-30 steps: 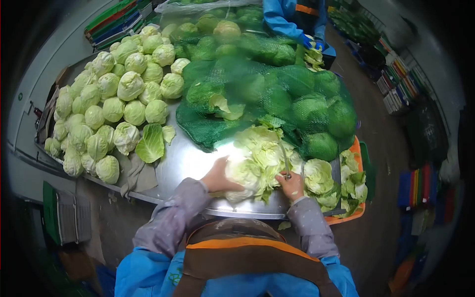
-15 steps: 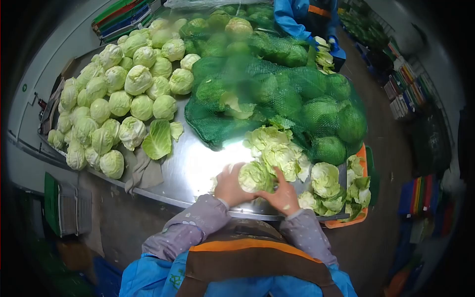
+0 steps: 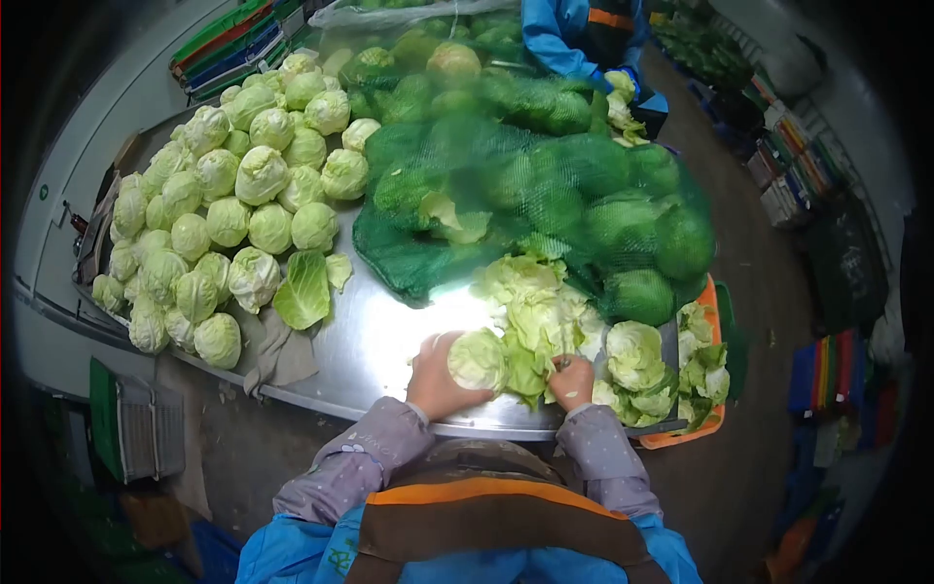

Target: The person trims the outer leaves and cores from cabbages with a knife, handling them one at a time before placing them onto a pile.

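Observation:
My left hand (image 3: pixel 438 380) is wrapped round a pale green cabbage head (image 3: pixel 478 360) from its left side, just over the table's front edge. To the right, my right hand (image 3: pixel 572 381) is closed in a fist. A thin thing seems to show at its fingers, too small to make out. Between the hands hangs a loose green leaf (image 3: pixel 526 368), close to both the cabbage and the right fist. A pile of peeled outer leaves (image 3: pixel 535 307) lies just behind them.
Many trimmed cabbages (image 3: pixel 229 222) cover the table's left side. Green net sacks of cabbages (image 3: pixel 545 190) fill the back. An orange crate (image 3: pixel 718 389) of leaves stands at the right corner. A grey cloth (image 3: pixel 282 355) lies by the front edge. A co-worker's blue sleeve (image 3: pixel 555 44) shows behind.
My right hand has let go of the cabbage, moved a little right and closed. My left hand keeps the cabbage and has shifted slightly left. The leaf now hangs between them.

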A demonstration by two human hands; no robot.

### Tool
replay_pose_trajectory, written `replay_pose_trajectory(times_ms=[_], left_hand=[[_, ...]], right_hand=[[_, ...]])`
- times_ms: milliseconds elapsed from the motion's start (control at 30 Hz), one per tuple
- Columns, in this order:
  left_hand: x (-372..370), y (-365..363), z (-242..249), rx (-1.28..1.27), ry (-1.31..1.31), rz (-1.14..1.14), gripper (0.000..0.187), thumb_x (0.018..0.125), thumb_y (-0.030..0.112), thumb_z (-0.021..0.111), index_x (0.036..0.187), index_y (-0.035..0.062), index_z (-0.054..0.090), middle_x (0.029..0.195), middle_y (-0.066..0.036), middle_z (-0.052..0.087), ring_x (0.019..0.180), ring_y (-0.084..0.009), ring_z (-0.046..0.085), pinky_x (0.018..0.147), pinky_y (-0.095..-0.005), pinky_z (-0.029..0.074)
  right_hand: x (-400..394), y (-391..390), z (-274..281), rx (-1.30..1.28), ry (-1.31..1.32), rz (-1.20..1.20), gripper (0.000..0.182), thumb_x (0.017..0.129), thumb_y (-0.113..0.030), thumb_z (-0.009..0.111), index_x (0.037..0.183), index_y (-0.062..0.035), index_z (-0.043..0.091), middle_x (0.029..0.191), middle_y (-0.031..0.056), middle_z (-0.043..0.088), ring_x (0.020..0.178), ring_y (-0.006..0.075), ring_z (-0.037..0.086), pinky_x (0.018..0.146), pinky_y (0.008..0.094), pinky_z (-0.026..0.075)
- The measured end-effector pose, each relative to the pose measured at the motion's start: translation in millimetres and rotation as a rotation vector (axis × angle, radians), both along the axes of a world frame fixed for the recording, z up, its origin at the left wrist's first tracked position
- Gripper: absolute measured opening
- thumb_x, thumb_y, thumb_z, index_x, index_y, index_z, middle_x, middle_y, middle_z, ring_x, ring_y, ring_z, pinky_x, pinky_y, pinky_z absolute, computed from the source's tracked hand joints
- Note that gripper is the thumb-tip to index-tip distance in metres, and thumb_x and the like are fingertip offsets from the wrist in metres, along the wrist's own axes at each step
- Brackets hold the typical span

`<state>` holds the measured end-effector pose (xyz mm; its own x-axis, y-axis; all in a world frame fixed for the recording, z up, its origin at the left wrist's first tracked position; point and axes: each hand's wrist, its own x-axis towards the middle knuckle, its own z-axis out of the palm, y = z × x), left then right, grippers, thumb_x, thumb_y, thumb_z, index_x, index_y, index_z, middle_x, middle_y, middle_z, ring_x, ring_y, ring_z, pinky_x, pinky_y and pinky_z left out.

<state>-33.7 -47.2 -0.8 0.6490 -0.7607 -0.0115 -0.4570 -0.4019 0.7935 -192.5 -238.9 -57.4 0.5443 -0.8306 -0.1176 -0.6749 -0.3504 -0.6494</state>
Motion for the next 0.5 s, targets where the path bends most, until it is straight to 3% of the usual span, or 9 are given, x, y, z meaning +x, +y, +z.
replay_pose_trajectory(times_ms=[33,67,100,167,200,267,400,500], left_hand=[[1.3,0.0,-0.6,0.008,-0.009,-0.005,0.090,0.050,0.038,0.085,0.125,0.0093,0.045,0.122,-0.021,0.045,0.116,-0.0384,0.042,0.099,-0.0454,0.035],[3.3,-4.4,-0.9,0.000,-0.020,-0.003,0.089,0.049,0.036,0.086,0.123,0.0051,0.047,0.119,-0.020,0.047,0.114,-0.0359,0.043,0.099,-0.0434,0.035],[1.8,-6.6,1.3,0.037,-0.026,0.014,0.088,0.050,0.037,0.085,0.122,0.0057,0.047,0.118,-0.020,0.048,0.114,-0.0359,0.043,0.099,-0.0438,0.036],[-5.4,-9.1,7.3,0.096,-0.040,0.037,0.088,0.051,0.040,0.084,0.124,0.0079,0.047,0.120,-0.021,0.047,0.116,-0.0373,0.043,0.098,-0.0454,0.037],[-7.8,-11.6,10.2,0.124,-0.051,0.042,0.089,0.051,0.042,0.084,0.125,0.0096,0.047,0.123,-0.022,0.045,0.117,-0.0387,0.042,0.098,-0.0465,0.037],[-11.9,-14.2,19.7,0.249,0.038,0.050,0.096,0.051,0.049,0.082,0.132,0.0200,0.040,0.136,-0.028,0.029,0.122,-0.0465,0.033,0.101,-0.0498,0.035],[-17.1,-13.8,21.2,0.283,0.039,0.060,0.098,0.050,0.051,0.082,0.134,0.0232,0.039,0.137,-0.028,0.027,0.123,-0.0463,0.032,0.098,-0.0507,0.037],[-16.4,-14.7,16.2,0.277,0.012,0.066,0.097,0.051,0.051,0.082,0.134,0.0266,0.039,0.137,-0.026,0.027,0.122,-0.0451,0.033,0.097,-0.0502,0.039]], right_hand=[[-0.9,2.0,14.6,0.087,0.106,0.032,0.039,0.064,-0.022,0.078,0.098,-0.0051,0.069,0.085,0.0177,0.068,0.077,0.0298,0.067,0.072,0.0363,0.052],[-10.1,9.5,22.2,-0.035,-0.024,0.135,0.058,0.064,-0.027,0.080,0.115,-0.0072,0.062,0.103,0.0195,0.064,0.093,0.0315,0.063,0.081,0.0369,0.049],[-7.5,20.0,47.5,-0.059,0.062,0.162,0.070,0.063,-0.032,0.082,0.122,-0.0072,0.055,0.113,0.0195,0.057,0.104,0.0338,0.056,0.087,0.0386,0.046],[-6.0,35.9,72.1,-0.169,-0.135,0.215,0.072,0.062,-0.038,0.082,0.121,-0.0072,0.053,0.107,0.0194,0.057,0.100,0.0326,0.056,0.085,0.0406,0.047],[-3.4,41.4,73.3,-0.039,-0.252,0.208,0.072,0.063,-0.040,0.082,0.121,-0.0085,0.052,0.095,0.0180,0.061,0.088,0.0298,0.061,0.076,0.0385,0.050],[10.1,47.7,89.9,0.220,-0.105,0.216,0.066,0.068,-0.041,0.078,0.119,-0.0076,0.052,0.078,0.0123,0.063,0.070,0.0253,0.062,0.065,0.0342,0.050],[17.6,37.5,27.2,0.290,-0.172,0.210,0.061,0.072,-0.040,0.076,0.118,-0.0072,0.054,0.074,0.0096,0.063,0.067,0.0218,0.062,0.063,0.0333,0.049],[18.5,28.9,22.3,0.418,-0.284,0.233,0.055,0.074,-0.034,0.074,0.117,-0.0070,0.055,0.073,0.0082,0.064,0.066,0.0190,0.062,0.063,0.0312,0.049]])
